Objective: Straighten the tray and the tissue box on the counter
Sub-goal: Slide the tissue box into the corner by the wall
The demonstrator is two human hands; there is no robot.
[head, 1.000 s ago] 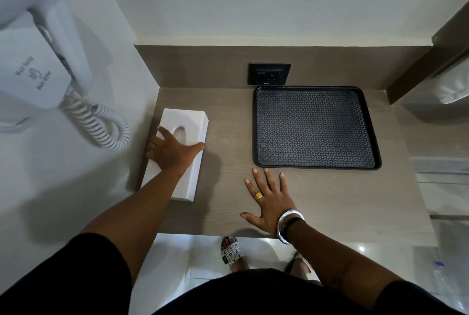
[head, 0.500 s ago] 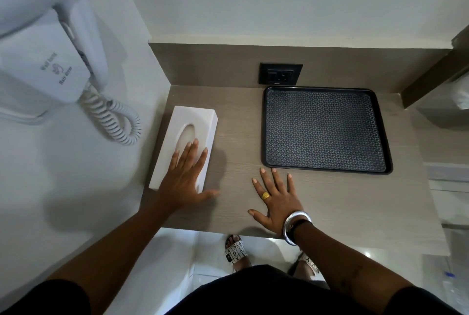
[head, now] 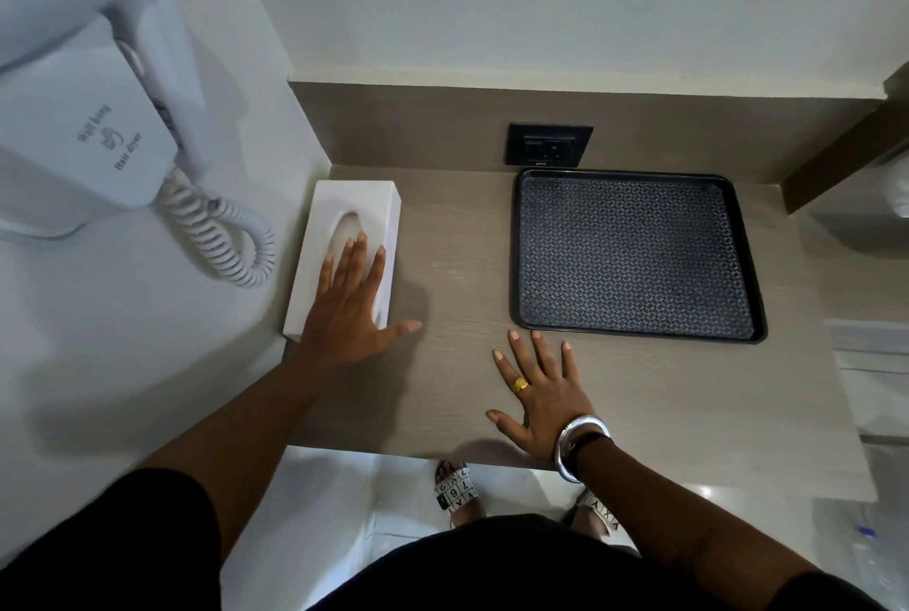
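A white tissue box (head: 354,209) with an oval slot lies at the left end of the wooden counter (head: 457,266), close to the left wall and near the back wall. My left hand (head: 351,305) rests flat on the box's near half, fingers spread, thumb out over the counter. A black patterned tray (head: 634,256) sits at the back right, its edges parallel to the back wall. My right hand (head: 541,389) lies flat on the bare counter in front of the tray's near left corner, fingers apart, holding nothing.
A white wall-mounted hair dryer (head: 83,118) with a coiled cord (head: 226,241) hangs on the left wall beside the box. A black power socket (head: 548,145) sits in the back wall above the tray. The counter's front edge is just under my right wrist.
My left hand went from gripping the box's middle to lying flat on its near end. The box now sits nearer the back wall. My right hand stayed in place.
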